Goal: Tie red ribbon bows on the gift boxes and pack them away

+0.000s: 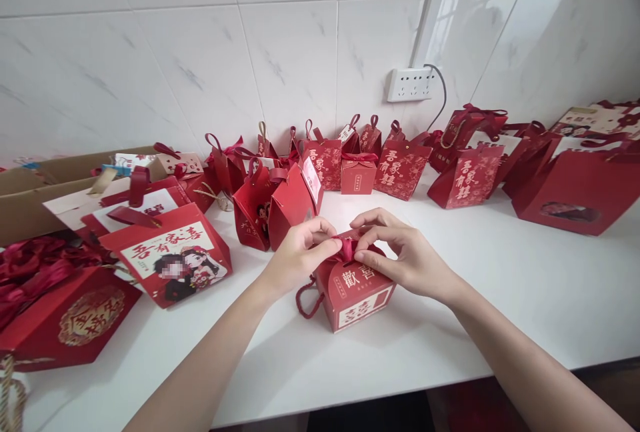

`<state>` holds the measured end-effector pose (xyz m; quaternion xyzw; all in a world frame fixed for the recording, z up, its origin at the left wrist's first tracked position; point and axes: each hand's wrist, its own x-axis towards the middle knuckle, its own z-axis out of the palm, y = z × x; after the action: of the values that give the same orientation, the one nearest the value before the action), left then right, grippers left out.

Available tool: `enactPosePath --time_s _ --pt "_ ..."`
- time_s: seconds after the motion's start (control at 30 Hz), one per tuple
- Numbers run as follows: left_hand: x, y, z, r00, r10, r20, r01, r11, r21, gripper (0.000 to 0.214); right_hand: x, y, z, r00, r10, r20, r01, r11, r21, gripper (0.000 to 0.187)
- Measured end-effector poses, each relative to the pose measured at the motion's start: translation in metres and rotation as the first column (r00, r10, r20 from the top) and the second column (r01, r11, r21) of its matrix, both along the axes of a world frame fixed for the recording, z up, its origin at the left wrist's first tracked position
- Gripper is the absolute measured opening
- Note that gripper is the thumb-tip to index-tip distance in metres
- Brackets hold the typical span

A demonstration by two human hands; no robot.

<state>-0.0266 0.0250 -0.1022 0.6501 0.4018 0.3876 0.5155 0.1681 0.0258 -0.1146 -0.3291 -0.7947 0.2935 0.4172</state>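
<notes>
In front of me on the white table stands a red gift box (353,292) with Chinese characters and a pale label on its side. A dark red cord handle (309,304) hangs from its left. On top sits a dark red ribbon (347,250), bunched in a knot or bow. My left hand (311,245) pinches the ribbon from the left, thumb against fingers. From the right, my right hand (387,249) pinches it too, with thumb and forefinger close together. The fingers partly cover the ribbon, so how it is tied cannot be made out.
Several red gift boxes (325,164) line the back by the tiled wall. More stand left, including one with a cartoon couple (173,259) and one heaped with ribbon (75,315). Right are larger boxes (575,182). A power strip (410,85) is on the wall.
</notes>
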Motion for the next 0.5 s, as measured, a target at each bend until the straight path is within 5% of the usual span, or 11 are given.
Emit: enactPosePath --time_s 0.27,0.5 --pt "-0.016 -0.012 0.01 0.942 0.105 -0.319 0.011 0.939 0.344 0.01 0.012 0.002 0.008 0.986 0.049 0.158 -0.058 0.997 0.048 0.015" --pt "-0.023 -0.025 -0.005 0.878 0.246 -0.41 -0.015 0.872 0.489 0.009 0.026 0.005 0.013 0.964 0.101 0.247 -0.112 0.993 0.033 0.014"
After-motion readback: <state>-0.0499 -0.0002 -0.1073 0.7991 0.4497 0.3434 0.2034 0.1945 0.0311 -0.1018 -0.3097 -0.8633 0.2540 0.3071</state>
